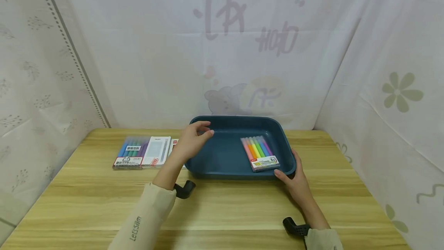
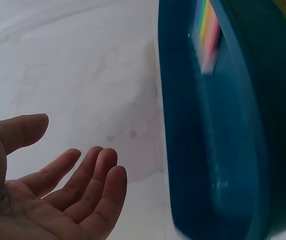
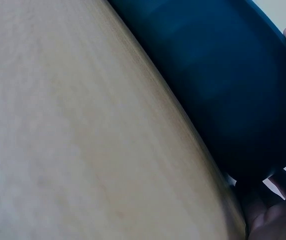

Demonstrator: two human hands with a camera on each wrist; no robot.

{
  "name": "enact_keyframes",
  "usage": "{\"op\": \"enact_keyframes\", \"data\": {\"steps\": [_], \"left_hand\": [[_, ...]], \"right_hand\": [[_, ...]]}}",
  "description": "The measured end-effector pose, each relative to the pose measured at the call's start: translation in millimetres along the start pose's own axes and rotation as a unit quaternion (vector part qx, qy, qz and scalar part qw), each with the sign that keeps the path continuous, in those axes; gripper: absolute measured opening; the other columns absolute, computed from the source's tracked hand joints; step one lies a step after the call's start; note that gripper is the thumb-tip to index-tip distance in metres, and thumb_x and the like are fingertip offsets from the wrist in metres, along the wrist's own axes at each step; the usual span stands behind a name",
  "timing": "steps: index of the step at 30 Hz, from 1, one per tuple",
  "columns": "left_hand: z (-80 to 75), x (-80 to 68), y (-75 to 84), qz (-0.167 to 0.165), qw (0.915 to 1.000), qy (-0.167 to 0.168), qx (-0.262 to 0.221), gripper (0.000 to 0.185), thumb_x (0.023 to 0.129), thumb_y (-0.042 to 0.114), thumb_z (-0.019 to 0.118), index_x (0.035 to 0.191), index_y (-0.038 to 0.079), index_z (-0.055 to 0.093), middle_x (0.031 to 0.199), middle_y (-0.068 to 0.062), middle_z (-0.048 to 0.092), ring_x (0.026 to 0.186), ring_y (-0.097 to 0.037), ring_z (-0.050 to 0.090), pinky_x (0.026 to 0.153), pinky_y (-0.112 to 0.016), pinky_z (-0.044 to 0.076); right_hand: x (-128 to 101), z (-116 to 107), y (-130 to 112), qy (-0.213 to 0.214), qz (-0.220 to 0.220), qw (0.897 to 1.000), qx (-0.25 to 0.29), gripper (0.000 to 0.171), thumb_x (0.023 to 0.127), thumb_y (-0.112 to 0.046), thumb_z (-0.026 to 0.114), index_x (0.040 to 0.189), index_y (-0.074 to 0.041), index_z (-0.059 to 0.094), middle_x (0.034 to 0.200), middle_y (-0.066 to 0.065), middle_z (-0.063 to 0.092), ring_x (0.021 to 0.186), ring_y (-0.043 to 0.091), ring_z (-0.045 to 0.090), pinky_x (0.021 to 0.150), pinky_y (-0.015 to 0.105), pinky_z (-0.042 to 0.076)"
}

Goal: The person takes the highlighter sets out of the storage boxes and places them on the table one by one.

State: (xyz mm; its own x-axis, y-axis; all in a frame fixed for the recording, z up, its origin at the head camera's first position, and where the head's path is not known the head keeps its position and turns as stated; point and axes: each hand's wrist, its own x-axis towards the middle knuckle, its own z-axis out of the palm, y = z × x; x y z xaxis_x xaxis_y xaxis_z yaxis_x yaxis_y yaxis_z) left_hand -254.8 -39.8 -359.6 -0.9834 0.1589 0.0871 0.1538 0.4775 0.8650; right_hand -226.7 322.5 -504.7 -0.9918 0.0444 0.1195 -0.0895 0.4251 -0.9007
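Gripping hands: right hand [image 1: 295, 178] half hidden behind tray [image 1: 222, 157] corner

Wood-grain desk [image 1: 215, 207]. Directly on it: dark blue tray [image 1: 222, 153], near corner at the right grip [image 1: 293, 182]. Three flat packs just outside the left grip [image 1: 192, 140]: marker pack [image 1: 130, 152], white box [image 1: 156, 151], third pack [image 1: 173, 146] mostly hidden behind that grip.

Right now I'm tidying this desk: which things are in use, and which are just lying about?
In use: blue tray, marker pack inside it, right hand holding its corner, left hand empty above it.
Lying about: pen packs left of the tray.
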Motion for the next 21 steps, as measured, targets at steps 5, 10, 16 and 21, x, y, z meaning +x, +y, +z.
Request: {"op": "enact_keyframes", "data": {"steps": [5, 10, 16, 21], "left_hand": [[15.2, 10.5, 5.6, -0.019, 0.9991, -0.035, 0.015, 0.048, 0.102, 0.033, 0.060, 0.146, 0.014, 0.054, 0.136, -0.013, 0.065, 0.126, -0.034, 0.060, 0.103, -0.051, 0.051], [34.6, 26.6, 8.4, -0.043, 0.9960, -0.074, 0.026, 0.051, 0.101, 0.035, 0.060, 0.146, 0.013, 0.052, 0.137, -0.014, 0.064, 0.122, -0.032, 0.063, 0.102, -0.049, 0.052], [60.1, 41.9, 10.0, -0.063, 0.9908, -0.111, 0.045, 0.054, 0.101, 0.033, 0.060, 0.147, 0.006, 0.050, 0.139, -0.018, 0.062, 0.123, -0.033, 0.063, 0.103, -0.048, 0.052], [77.1, 48.4, 12.1, -0.070, 0.9860, -0.125, 0.085, 0.056, 0.101, 0.031, 0.060, 0.148, 0.003, 0.047, 0.137, -0.018, 0.063, 0.123, -0.033, 0.063, 0.104, -0.048, 0.052]], "right_hand": [[-0.5, -0.4, -1.3, -0.004, 0.004, 1.000, 0.006, 0.102, 0.092, -0.024, 0.072, 0.164, -0.028, 0.000, 0.169, 0.018, 0.013, 0.152, 0.037, 0.019, 0.122, 0.065, 0.016], [-1.3, -2.7, -3.5, -0.003, 0.004, 1.000, 0.006, 0.102, 0.092, -0.024, 0.072, 0.164, -0.028, -0.001, 0.169, 0.019, 0.013, 0.152, 0.039, 0.018, 0.121, 0.067, 0.015], [-0.4, -2.0, -1.4, -0.002, 0.003, 1.000, 0.014, 0.102, 0.092, -0.022, 0.073, 0.164, -0.025, 0.001, 0.169, 0.017, 0.014, 0.151, 0.036, 0.020, 0.122, 0.064, 0.017], [-1.0, -1.0, -1.2, 0.001, 0.003, 1.000, 0.016, 0.102, 0.091, -0.021, 0.074, 0.164, -0.024, 0.003, 0.169, 0.017, 0.015, 0.151, 0.035, 0.022, 0.121, 0.063, 0.017]]}}
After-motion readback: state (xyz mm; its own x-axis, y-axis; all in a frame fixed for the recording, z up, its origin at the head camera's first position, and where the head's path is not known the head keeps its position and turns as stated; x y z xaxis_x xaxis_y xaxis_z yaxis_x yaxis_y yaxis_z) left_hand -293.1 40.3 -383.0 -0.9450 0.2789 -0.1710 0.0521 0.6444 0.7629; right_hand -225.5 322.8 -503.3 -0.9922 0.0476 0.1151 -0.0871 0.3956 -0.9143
